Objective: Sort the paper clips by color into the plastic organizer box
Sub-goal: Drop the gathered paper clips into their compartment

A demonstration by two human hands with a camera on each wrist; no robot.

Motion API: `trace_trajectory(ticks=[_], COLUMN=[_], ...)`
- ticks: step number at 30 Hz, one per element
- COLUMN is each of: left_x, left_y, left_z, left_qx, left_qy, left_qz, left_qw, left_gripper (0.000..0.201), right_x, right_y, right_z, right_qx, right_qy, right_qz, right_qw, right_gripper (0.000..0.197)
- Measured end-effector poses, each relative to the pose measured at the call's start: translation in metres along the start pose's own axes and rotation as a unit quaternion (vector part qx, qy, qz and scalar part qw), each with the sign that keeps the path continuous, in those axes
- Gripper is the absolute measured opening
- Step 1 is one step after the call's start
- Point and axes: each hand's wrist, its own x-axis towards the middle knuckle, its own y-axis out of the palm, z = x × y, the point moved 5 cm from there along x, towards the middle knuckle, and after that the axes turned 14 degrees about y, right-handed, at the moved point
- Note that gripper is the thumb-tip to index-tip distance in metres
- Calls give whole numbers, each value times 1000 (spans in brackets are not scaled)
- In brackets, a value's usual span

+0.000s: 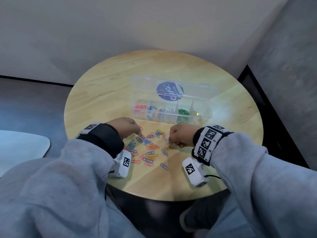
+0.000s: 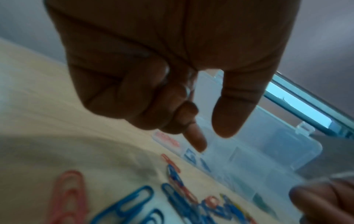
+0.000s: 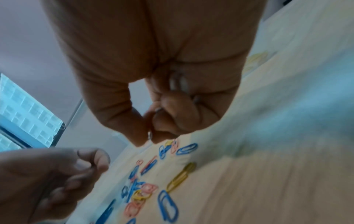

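Loose paper clips (image 1: 149,150) in red, blue and yellow lie on the round wooden table (image 1: 106,93) between my hands. The clear organizer box (image 1: 207,115) stands behind them with its lid (image 1: 197,88) open; its compartments hold red, blue, silver, green and yellow clips. My left hand (image 1: 139,133) hovers over the pile's left edge, forefinger and thumb (image 2: 226,121) pointing down, other fingers curled over silvery glints. My right hand (image 3: 150,136) pinches a silver clip (image 3: 150,135) between thumb and forefinger, with more silver clips (image 3: 178,82) tucked under its curled fingers.
The table's near edge (image 1: 154,197) runs just below my wrists, over my lap. A pale surface (image 1: 22,148) sits lower to the left. Grey walls meet in the corner behind the table. Bare wood lies left and right of the box.
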Motion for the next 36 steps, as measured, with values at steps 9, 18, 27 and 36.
trace_trajectory(ticks=[9,18,27,36], left_x=[8,16,14,16], left_y=[12,19,24,25], left_z=[-12,-4,-10,-4], left_qx=[265,310,317,301], left_qy=[94,89,112,107], left_qz=[21,20,32,47], left_qw=[959,946,941,946], left_gripper=[28,20,17,10], right_x=[1,-3,-6,-7], right_y=[2,-4,-1,-3], right_z=[-9,-9,-11,-15], right_qx=[235,269,290,298], right_qy=[10,44,37,50], right_qz=[90,75,84,81], right_qw=[968,959,953,950], right_gripper=[35,33,31,28])
